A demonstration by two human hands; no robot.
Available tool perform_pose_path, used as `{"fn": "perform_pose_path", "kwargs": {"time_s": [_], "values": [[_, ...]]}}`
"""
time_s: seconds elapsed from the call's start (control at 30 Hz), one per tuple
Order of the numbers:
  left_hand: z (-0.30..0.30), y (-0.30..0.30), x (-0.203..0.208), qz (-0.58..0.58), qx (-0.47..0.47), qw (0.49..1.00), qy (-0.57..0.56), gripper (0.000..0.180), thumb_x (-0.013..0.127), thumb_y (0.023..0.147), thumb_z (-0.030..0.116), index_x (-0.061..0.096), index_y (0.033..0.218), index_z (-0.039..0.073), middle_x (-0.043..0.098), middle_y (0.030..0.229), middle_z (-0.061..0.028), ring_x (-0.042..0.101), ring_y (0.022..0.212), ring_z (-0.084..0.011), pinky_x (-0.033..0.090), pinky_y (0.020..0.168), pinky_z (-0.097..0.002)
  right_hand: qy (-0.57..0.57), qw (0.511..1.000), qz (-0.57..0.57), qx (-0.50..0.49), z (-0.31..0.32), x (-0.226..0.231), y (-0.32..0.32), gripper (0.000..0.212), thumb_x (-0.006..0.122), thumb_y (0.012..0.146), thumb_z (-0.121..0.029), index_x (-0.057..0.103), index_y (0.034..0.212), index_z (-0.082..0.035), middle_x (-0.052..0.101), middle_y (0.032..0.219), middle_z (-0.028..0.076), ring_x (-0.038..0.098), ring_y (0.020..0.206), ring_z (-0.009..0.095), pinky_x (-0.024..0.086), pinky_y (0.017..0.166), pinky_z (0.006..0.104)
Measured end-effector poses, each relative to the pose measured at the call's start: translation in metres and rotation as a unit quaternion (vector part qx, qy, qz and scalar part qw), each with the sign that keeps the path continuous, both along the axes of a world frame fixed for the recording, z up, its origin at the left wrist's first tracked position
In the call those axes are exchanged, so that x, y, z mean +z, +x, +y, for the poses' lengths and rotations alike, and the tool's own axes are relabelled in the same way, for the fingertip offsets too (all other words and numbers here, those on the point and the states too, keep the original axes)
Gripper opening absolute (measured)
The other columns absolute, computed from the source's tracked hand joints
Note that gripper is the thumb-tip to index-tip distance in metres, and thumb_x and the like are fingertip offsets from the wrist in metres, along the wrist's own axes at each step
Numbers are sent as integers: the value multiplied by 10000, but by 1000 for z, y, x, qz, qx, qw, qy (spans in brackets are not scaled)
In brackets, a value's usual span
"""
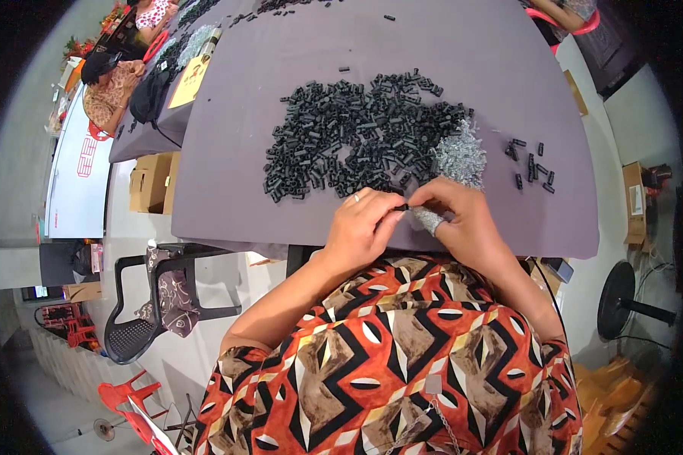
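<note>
Cardboard box [149, 186] contents look unclear; left fingers [385, 202] and right fingers [435, 191] pinch one black piece [402, 207].

Bright light, dark fisheye rim.

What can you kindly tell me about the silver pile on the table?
The silver pile is a loose, jumbled heap of many small, shiny pieces that look metallic; their individual shapes are too small to make out. It lies on the grey-purple tablecloth, against the right side of the black pile. The right hand overlaps its near edge in view; whether they touch is unclear.
</note>
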State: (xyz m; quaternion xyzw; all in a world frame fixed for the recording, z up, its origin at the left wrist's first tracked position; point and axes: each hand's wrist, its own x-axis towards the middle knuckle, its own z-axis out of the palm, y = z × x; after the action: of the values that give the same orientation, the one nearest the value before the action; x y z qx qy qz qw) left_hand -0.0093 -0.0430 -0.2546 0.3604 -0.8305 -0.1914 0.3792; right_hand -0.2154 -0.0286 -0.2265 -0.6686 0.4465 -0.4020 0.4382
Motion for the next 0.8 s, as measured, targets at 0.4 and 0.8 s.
{"fn": "perform_pose_path", "kwargs": {"time_s": [0.4,0.8], "values": [[0,2,2,-34,-77,996,25,173,707,829,50,663,996,40,680,917,-93,638,797,-290,509,698,-377,140,988,-9,64,-4,1,-12,286,705,847,13,595,1110,-9,639,869,-1,584,811,55,483,719,221],[12,25,2,34,-34,990,131,152,685,869,34,647,1016,30,653,898,-101,625,789,-245,494,724,-339,1,995,93,-22,-12,1,0,251,680,806,-15,632,1052,-28,652,885,120,657,791,274,522,749,355]]}}
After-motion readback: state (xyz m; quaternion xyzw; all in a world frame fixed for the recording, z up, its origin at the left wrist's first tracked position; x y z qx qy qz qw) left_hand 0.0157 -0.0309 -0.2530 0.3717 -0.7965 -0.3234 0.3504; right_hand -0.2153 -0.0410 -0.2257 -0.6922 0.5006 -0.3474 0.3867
